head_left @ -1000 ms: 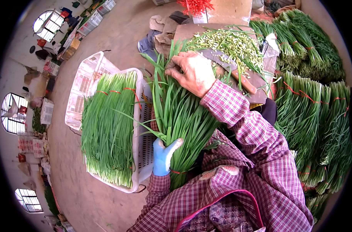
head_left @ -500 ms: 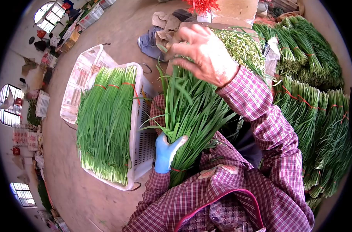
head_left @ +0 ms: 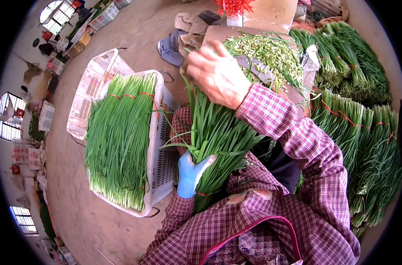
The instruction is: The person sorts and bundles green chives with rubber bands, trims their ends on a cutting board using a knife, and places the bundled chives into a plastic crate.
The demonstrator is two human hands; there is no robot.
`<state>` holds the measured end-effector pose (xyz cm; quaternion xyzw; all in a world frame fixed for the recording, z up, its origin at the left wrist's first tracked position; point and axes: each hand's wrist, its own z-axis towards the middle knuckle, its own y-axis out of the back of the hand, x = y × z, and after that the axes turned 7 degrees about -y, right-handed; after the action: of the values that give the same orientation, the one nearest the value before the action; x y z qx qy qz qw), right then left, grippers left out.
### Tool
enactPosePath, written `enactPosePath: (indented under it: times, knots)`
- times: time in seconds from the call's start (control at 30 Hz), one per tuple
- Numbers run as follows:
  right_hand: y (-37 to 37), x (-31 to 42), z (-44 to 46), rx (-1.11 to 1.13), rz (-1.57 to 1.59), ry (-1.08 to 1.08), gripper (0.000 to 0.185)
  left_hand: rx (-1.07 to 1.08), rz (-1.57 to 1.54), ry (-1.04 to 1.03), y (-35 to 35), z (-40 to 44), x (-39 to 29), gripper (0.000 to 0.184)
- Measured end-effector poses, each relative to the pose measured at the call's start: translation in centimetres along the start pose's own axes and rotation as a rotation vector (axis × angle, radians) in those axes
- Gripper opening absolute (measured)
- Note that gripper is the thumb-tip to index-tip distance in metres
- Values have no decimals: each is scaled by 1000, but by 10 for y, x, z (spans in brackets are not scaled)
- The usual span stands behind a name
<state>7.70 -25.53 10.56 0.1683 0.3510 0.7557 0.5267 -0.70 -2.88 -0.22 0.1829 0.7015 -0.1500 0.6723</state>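
My left hand (head_left: 191, 174), in a blue and white glove, is closed around a bunch of garlic chives (head_left: 223, 132) lying against my lap. A red band (head_left: 204, 194) circles the bunch low down, near my sleeve. Bare and smeared by motion, my right hand (head_left: 219, 76) hovers over the leafy upper end of the bunch. Its fingers are bent, and whether they grip a leaf cannot be made out. Left of the bunch stands a white plastic crate (head_left: 153, 176), filled with red-banded chive bundles (head_left: 121, 145).
Cut pale stem pieces (head_left: 271, 53) and a dark blade (head_left: 256, 70) lie on a board (head_left: 218, 33) ahead. Red ties (head_left: 236, 6) hang beyond it. Banded chives (head_left: 355, 150) are piled at right. A blue-grey shoe (head_left: 171, 48) rests on the floor near the crate.
My right hand has come down and slightly left, nearer the bunch, uncovering the blade and more of the cut stems. My left hand keeps its hold in nearly the same place.
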Motion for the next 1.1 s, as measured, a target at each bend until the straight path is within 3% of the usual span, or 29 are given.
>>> enactPosePath:
  times: [0.07,0.13,0.2,0.4,0.47,0.6,0.67,0.73,0.8,0.87,0.9,0.93,1.03,1.1]
  knots:
    - [7,-20,6,-191,58,-347,13,-18,-45,10,-1,0,0,38]
    - [23,-40,3,-292,54,-469,23,-38,-87,23,-2,-1,-1,39]
    - [39,-47,-7,-152,69,-584,23,-54,-148,51,-1,-1,-1,40]
    - [38,-11,-30,211,114,-580,19,-36,-87,39,0,1,1,39]
    - [22,-5,-35,95,165,-490,20,-28,18,-6,2,1,6,36]
    - [7,5,-36,168,187,-453,19,-25,-16,35,0,0,-3,35]
    - [2,6,-37,134,190,-454,18,-26,-38,49,-2,0,-6,34]
    - [-5,2,-37,-78,370,-547,20,-27,-42,67,-3,0,-8,34]
    - [-8,-15,-37,-248,457,-737,20,-28,12,38,-2,0,-8,33]
    - [2,-39,-42,-361,442,-878,23,-106,-5,69,2,-3,-6,20]
    - [9,-44,-45,-381,460,-802,25,-108,-40,58,8,-1,-3,22]
    - [20,-41,-49,-183,578,-821,25,-123,-70,94,14,-1,-3,24]
    - [3,-13,-76,-9,227,-292,38,-137,-42,6,29,-8,-3,30]
    - [-4,6,-107,133,210,-259,40,-236,-289,78,49,-6,8,32]
